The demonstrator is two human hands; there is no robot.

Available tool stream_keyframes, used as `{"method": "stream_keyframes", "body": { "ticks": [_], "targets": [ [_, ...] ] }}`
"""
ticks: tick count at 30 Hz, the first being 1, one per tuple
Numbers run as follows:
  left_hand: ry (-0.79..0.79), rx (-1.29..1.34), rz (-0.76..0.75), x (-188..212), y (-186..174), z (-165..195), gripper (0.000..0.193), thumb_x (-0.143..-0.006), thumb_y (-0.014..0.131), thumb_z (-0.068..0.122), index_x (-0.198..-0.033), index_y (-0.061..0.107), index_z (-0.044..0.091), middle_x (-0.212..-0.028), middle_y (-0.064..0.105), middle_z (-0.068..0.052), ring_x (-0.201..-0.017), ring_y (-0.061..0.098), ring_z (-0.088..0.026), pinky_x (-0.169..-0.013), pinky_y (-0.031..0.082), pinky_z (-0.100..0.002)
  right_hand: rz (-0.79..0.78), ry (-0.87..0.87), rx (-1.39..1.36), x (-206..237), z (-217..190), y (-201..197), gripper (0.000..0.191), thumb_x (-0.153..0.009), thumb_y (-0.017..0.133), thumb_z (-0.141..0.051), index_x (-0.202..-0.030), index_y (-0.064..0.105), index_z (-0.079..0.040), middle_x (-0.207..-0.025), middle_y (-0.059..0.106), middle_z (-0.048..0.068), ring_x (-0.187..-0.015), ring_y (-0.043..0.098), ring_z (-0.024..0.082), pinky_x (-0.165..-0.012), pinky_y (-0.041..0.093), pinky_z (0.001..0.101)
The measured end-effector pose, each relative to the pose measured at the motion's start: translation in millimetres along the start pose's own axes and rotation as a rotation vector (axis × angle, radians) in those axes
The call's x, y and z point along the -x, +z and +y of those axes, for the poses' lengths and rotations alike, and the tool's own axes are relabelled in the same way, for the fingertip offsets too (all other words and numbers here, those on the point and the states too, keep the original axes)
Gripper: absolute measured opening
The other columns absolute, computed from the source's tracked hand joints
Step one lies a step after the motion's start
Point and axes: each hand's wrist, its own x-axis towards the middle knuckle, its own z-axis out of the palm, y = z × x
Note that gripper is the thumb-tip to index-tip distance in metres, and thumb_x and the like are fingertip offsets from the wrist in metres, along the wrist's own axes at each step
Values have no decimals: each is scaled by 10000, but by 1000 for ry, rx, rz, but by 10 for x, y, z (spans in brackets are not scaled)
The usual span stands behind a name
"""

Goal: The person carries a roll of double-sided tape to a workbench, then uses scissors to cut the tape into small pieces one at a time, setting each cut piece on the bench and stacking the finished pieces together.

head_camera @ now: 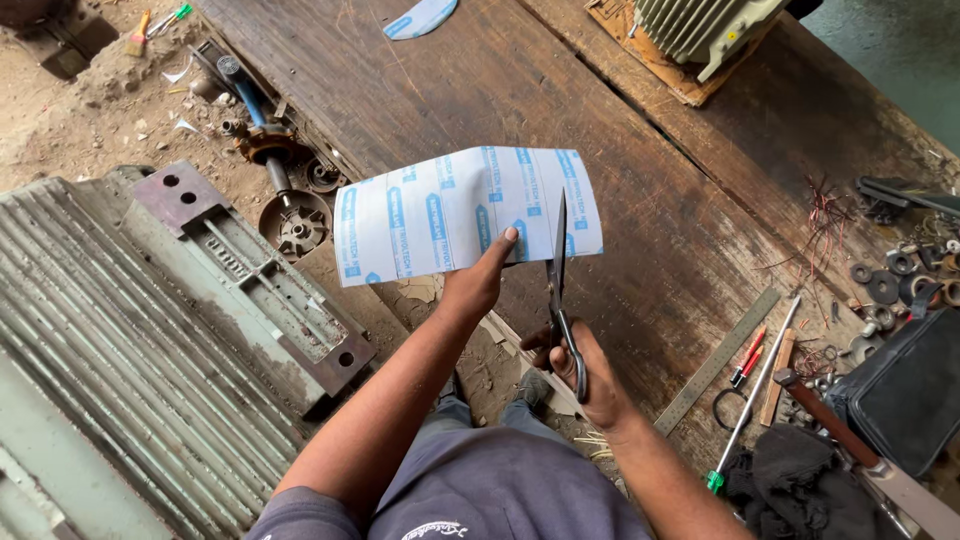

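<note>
A large ribbed grey motor housing (150, 340) lay on the ground off the left edge of the wooden workbench (500, 90), and a second finned casing (700, 25) stood on a board at the bench's far edge. Along the right edge lay a black case (905, 390), a steel ruler (715, 362) and scattered washers (885, 285).

Over the near edge of the bench, the white sheet with blue printed stripes (440, 215) was held up flat, pinched at its lower edge by the left hand (478, 285). The right hand (585, 370) was closed through the handles of black scissors (558, 290), whose blades pointed upward into the sheet near its right end.

In my judgement, cutting was under way. The next stroke would call for a taut sheet and straight blade travel.
</note>
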Motion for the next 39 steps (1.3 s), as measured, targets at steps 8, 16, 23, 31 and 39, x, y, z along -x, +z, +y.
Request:
{"method": "stream_keyframes", "body": {
  "ticks": [8,16,23,31,39],
  "targets": [
    [34,-1,-1,-1,-5,64,773,-884,722,491,-1392,526,-57,-1307,609,-262,-1240,613,-345,-1040,502,-439,-1,6,22,-13,-30,-18,605,-960,651,-537,-1254,521,-24,-1194,676,130,-1051,642,159,-931,534,336],
    [44,9,-23,-26,-30,38,749,-908,711,461,-1391,495,-70,-1275,600,-280,-1230,623,-360,-1018,538,-457,23,23,10,-38,26,-27,600,-952,671,-545,-1212,527,-24,-1087,662,90,-977,629,155,-862,531,325],
    [64,26,-67,-40,-36,95,720,-920,701,440,-1384,496,-71,-1258,610,-298,-1214,641,-358,-999,564,-464,99,83,-22,-16,41,21,599,-914,685,-549,-1194,526,-43,-945,609,45,-879,594,144,-817,515,314],
    [53,-26,-73,-82,-37,127,752,-922,689,440,-1394,451,-93,-1246,580,-331,-1243,624,-394,-1022,560,-499,120,82,-5,-46,86,8,602,-900,712,-530,-1182,509,-39,-890,572,34,-846,589,129,-786,535,316],
    [34,-39,-74,-113,-58,129,774,-920,700,445,-1419,439,-86,-1291,571,-322,-1272,604,-379,-1050,534,-479,144,57,-6,-54,170,-9,452,-938,718,-378,-1151,526,-29,-921,583,7,-834,585,93,-748,548,282]
  ]
}}
